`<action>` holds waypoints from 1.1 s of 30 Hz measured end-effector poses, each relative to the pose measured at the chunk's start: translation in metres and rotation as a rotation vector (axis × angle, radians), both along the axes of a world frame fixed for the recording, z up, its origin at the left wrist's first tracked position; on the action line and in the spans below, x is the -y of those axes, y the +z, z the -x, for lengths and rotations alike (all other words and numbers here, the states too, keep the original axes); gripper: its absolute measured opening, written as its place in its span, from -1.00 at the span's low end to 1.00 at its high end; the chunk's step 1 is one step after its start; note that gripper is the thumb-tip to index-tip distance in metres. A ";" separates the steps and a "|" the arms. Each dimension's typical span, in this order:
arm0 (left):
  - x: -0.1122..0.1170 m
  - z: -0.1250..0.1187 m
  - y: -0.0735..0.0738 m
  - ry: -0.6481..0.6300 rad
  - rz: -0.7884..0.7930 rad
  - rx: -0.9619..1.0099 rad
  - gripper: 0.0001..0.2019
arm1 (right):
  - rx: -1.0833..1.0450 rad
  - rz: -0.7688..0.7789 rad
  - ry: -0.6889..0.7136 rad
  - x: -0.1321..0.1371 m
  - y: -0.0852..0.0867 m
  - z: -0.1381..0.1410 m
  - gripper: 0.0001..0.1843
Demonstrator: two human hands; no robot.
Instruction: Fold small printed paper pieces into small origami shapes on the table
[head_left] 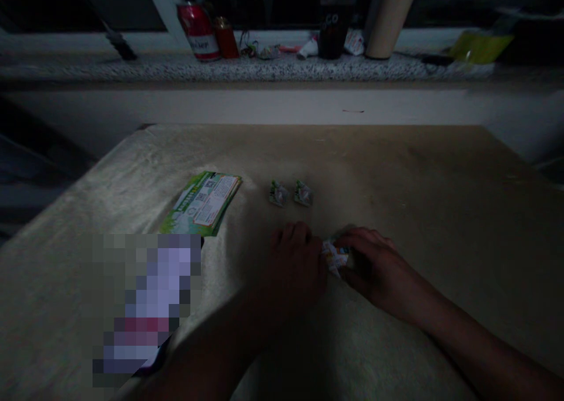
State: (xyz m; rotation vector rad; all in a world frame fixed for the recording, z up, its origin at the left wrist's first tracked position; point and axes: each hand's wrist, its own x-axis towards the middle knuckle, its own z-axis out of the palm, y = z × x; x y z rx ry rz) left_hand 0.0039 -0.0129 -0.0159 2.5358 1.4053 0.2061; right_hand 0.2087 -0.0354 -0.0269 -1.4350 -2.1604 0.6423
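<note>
A small folded printed paper piece (335,259), white with orange and blue marks, lies on the table between my two hands. My right hand (376,266) grips its right side, with the fingers along the far edge and the thumb at the near edge. My left hand (296,260) is closed, knuckles up, its curled fingers meeting the paper's left edge. Shadow hides most of the left fingertips. Just beyond the hands sit two small folded paper pieces with green print, the left one (278,194) and the right one (304,194), side by side and apart.
Green printed leaflets (205,204) lie in a stack at left. Nearer me is a phone-like device (154,301), its lit screen pixelated. On the windowsill (273,69) stand a red can (198,32), a dark cup (337,22) and a tan cylinder (391,19).
</note>
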 end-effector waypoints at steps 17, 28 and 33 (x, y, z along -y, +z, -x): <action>-0.002 0.000 0.002 -0.039 -0.014 0.008 -0.78 | 0.006 0.008 0.034 -0.002 0.002 -0.002 -0.64; -0.006 -0.002 0.009 -0.053 0.015 -0.013 -0.81 | -0.024 0.031 0.043 -0.003 0.002 -0.003 -0.70; -0.006 -0.002 0.007 -0.043 -0.009 -0.005 -0.82 | -0.002 0.000 0.021 -0.002 0.001 -0.001 -0.64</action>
